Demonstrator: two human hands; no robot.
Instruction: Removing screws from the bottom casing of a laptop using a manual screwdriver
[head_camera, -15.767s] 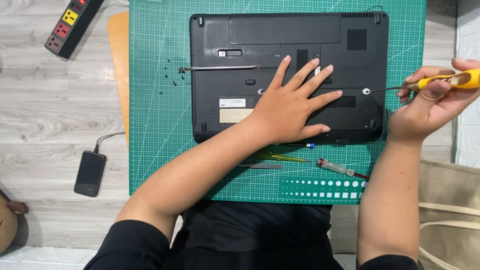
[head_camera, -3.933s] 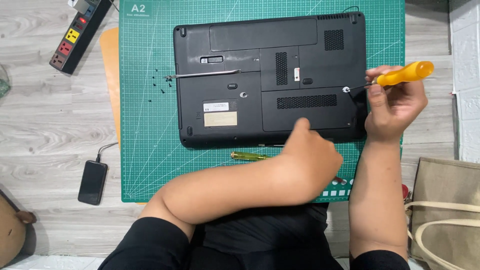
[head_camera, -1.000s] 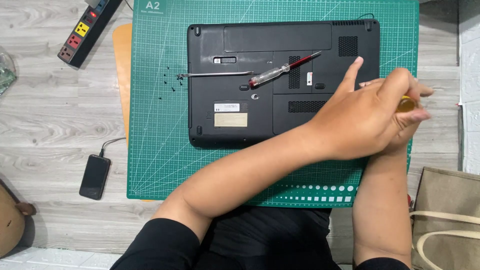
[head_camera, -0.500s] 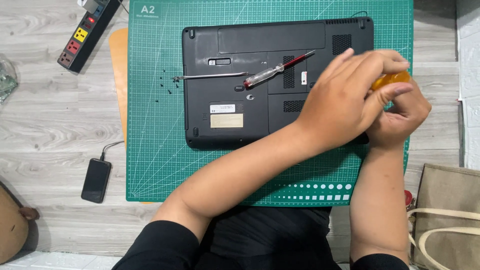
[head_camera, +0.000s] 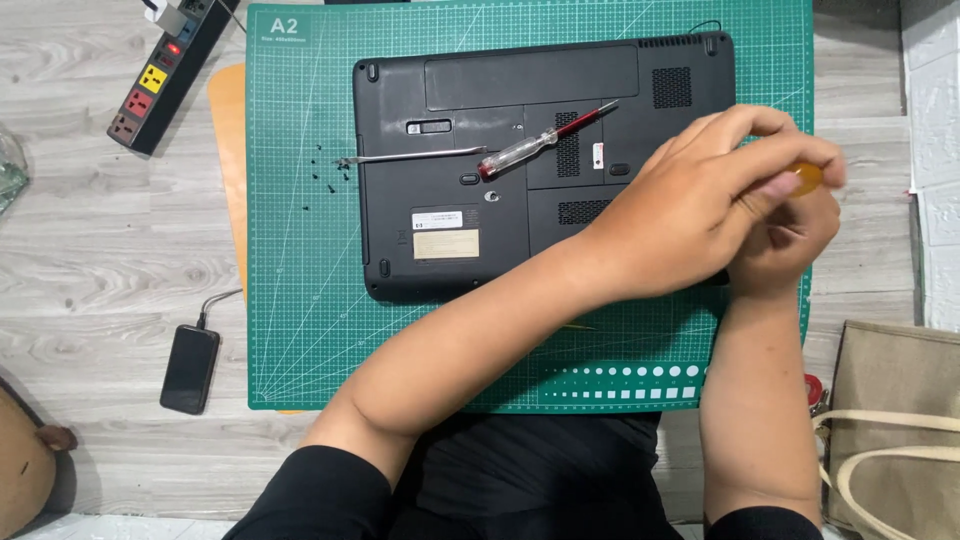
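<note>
Both hands met over the laptop's (head_camera: 540, 120) right edge: left hand (head_camera: 690, 205) curled over the right hand (head_camera: 790, 235), which gripped a yellow screwdriver handle (head_camera: 808, 178).

laptop (head_camera: 480, 130): black | cutting mat (head_camera: 300, 300): green, white grid | screwdriver (head_camera: 545, 140): red and clear | tool handle (head_camera: 806, 178): orange

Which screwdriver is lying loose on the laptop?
The red-tipped clear-handled screwdriver lies untouched on the laptop; the orange-handled one sits between both hands.

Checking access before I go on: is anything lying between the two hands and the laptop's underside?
Nothing visible. Both hands meet around the orange-handled screwdriver over the laptop; the red screwdriver lies clear, leftward.
</note>
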